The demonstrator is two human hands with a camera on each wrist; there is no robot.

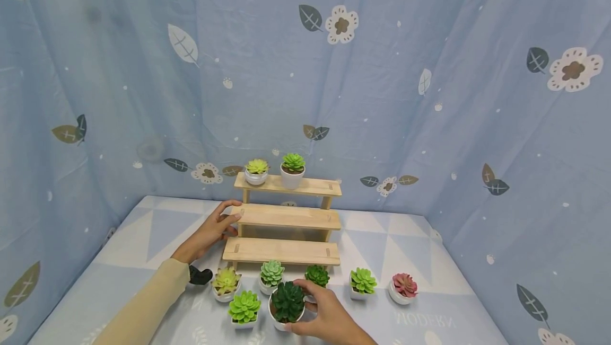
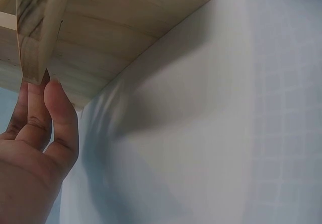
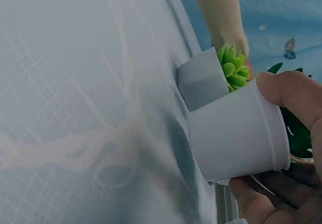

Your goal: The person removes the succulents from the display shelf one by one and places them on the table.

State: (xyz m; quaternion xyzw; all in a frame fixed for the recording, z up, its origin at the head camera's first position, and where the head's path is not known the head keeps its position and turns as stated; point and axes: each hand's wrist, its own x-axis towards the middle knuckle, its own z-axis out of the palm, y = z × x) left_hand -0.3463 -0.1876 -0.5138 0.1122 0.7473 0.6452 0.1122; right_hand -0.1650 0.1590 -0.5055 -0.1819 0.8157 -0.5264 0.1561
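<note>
My right hand [image 1: 326, 317] grips a dark green succulent in a white pot [image 1: 288, 302]. In the right wrist view, thumb and fingers hold opposite sides of that pot [image 3: 236, 133], whose base appears to be at the tablecloth. At the left end of a three-step wooden shelf [image 1: 286, 217], my left hand [image 1: 215, 228] pinches the middle board. The left wrist view shows its thumb and fingers on the board's end [image 2: 37, 48]. A bright green succulent [image 1: 244, 308] stands just left of the held pot. Behind are a pale green succulent [image 1: 272, 273] and another dark green one [image 1: 317, 276].
The top step bears a yellow-green succulent [image 1: 256, 171] and a green succulent [image 1: 293, 171]. A yellowish succulent [image 1: 226, 284] and a black object [image 1: 200, 275] lie near my left forearm. Rightward stand a green succulent [image 1: 363, 282] and a red succulent [image 1: 403, 288]. A patterned curtain [image 1: 267, 69] hangs behind.
</note>
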